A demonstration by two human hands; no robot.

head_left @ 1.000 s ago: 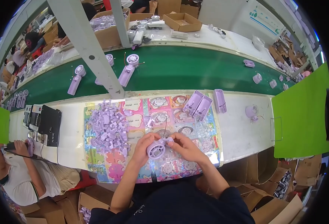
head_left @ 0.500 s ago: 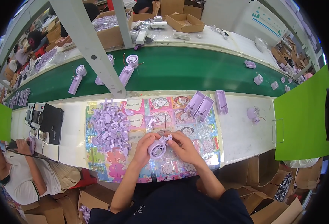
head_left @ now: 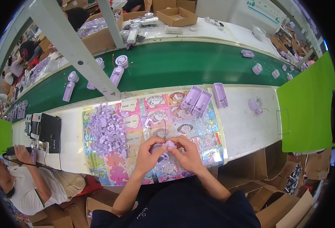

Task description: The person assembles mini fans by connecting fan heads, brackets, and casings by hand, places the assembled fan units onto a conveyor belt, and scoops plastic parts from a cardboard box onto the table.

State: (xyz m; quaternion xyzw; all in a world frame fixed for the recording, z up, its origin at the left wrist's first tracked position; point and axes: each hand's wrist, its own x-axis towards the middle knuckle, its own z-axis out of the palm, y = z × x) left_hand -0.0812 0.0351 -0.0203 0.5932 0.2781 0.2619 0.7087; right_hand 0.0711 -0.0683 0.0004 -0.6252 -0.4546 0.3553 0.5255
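Note:
Above the colourful printed sheet, both my hands close around a light purple round fan head (head_left: 163,157) with a thin dark wire rising from it. My left hand (head_left: 149,155) wraps its left side, thumb pressed inward. My right hand (head_left: 186,152) pinches a small light purple plastic bracket (head_left: 170,144) at the fan head's upper right. Both thumbs meet at this joint, and fingers hide much of the fan head. Left of my hands lies a pile of small purple plastic brackets (head_left: 106,129). One loose bracket (head_left: 147,121) lies just beyond my hands.
Purple handle shells (head_left: 201,104) lie at the sheet's far right, with another shell (head_left: 220,95) beside them. A wired fan head (head_left: 256,104) sits farther right. Beyond runs a green conveyor belt (head_left: 182,62) carrying fan parts. A grey post (head_left: 78,57) stands left; a co-worker (head_left: 34,178) sits there.
The fan head has tilted and is now more covered by my fingers. My left thumb has come over to meet my right thumb at the bracket. The whole view has shifted slightly.

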